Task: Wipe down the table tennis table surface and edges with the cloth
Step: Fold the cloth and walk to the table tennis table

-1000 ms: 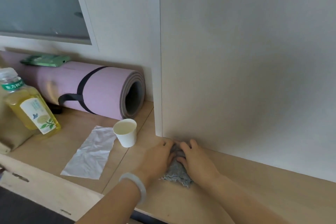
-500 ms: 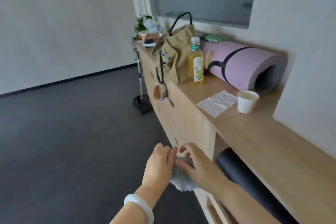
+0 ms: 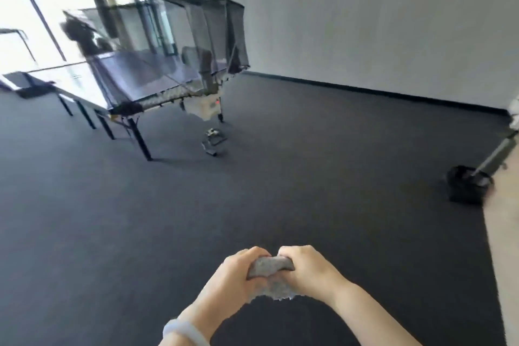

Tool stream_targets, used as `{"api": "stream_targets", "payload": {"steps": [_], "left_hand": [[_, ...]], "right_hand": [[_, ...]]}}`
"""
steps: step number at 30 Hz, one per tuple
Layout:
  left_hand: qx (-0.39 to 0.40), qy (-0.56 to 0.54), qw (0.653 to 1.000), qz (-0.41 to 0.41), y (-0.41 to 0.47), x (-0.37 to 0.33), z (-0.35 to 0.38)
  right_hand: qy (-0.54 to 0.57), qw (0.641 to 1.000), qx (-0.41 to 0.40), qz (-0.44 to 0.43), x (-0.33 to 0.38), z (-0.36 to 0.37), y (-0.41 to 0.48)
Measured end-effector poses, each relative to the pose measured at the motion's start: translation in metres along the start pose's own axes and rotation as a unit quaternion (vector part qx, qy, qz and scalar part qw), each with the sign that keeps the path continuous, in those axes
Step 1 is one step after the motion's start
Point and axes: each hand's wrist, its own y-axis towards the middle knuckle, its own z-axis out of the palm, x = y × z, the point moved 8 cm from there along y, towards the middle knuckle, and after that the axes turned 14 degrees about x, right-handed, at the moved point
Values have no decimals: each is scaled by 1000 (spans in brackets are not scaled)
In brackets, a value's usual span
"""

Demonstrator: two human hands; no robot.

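The left hand (image 3: 238, 272) and right hand (image 3: 306, 270) clench the bunched grey cloth (image 3: 271, 264) between them, now lifted off the wooden counter (image 3: 501, 261) to their right, while the table tennis table (image 3: 146, 73) stands well ahead-left, so wiping has not yet begun.

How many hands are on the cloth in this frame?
2. The left hand grips the left end of the cloth; the right hand grips its right end, both above the dark floor.
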Motion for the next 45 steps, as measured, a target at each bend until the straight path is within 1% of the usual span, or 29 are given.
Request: {"api": "stream_targets", "payload": {"steps": [3, 6, 9, 13, 19, 22, 25, 30, 33, 35, 37, 40, 42, 45], "left_hand": [[-79, 16, 994, -76, -63, 88, -92], [-141, 15, 979, -145, -120, 161, -165], [-200, 16, 960, -195, -160, 228, -222], [-266, -6, 933, -243, -187, 312, -295], [-288, -1, 914, -287, -186, 446, -443], [-293, -23, 900, -321, -191, 507, -517], [-325, -68, 877, -348, -213, 568, -589], [-388, -172, 843, -330, -242, 672, -699], [-422, -199, 826, -317, -248, 746, -771], [-426, -201, 825, -312, -247, 800, -823], [-414, -196, 833, -310, -240, 854, -878], [-369, -169, 862, -304, -215, 913, -965], [-344, -149, 879, -293, -190, 943, -1017], [-314, -143, 899, -270, -141, 981, -1086]], "right_hand": [[21, 997, 55, -52, 96, 53, 95], [4, 988, 117, -98, 187, 101, 173], [-16, 978, 157, -135, 257, 138, 246], [-36, 966, 185, -176, 334, 174, 346], [-33, 952, 216, -213, 439, 208, 527], [-33, 940, 258, -220, 502, 224, 620], [-44, 929, 284, -236, 575, 243, 698], [-47, 928, 281, -239, 669, 282, 823], [-38, 937, 260, -229, 714, 306, 907], [-22, 944, 244, -220, 743, 318, 964], [2, 953, 225, -202, 770, 325, 1021], [48, 969, 187, -156, 805, 320, 1097], [72, 977, 159, -120, 820, 310, 1141], [121, 982, 111, -88, 833, 287, 1207]]}}
